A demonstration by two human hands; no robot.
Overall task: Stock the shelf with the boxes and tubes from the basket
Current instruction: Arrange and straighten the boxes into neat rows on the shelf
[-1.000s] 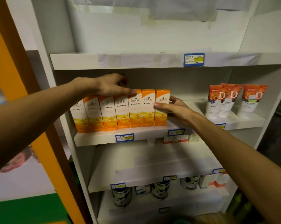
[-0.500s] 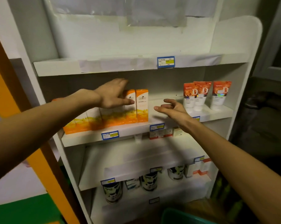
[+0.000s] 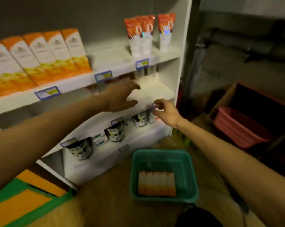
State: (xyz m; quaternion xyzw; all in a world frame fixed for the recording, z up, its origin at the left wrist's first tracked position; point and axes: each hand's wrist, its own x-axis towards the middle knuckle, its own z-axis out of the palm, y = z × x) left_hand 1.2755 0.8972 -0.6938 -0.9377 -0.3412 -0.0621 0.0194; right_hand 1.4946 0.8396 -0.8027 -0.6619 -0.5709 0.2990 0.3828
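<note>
Near the centre of the frame the left hand (image 3: pixel 120 99) is stretched out with fingers straight and spread, holding nothing, in front of the edge of the white shelf unit (image 3: pixel 177 69). Just to its right the right hand (image 3: pixel 165 112) has its fingers loosely curled with thumb and fingertips close together; motion blur hides whether it pinches anything, so its grip cannot be told. Both forearms run in from the lower corners of the frame. Below the hands, at lower centre, a green basket (image 3: pixel 191 177) sits on the floor, and a row of white-and-orange boxes in the basket (image 3: pixel 156 184) lies flat on its bottom, side by side. In the upper left of the frame, a row of orange boxes on the shelf (image 3: pixel 45 56) stands upright and touching one another. Further right on the same board, three orange-topped tubes (image 3: pixel 146 35) stand upright near the unit's right wall. Blue price tags (image 3: pixel 103 75) are fixed to the front edges of the boards. On a lower board, cans (image 3: pixel 114 132) with dark markings stand well apart. At the right edge a pink crate (image 3: pixel 240 126) rests inside a dark wooden box.
</note>
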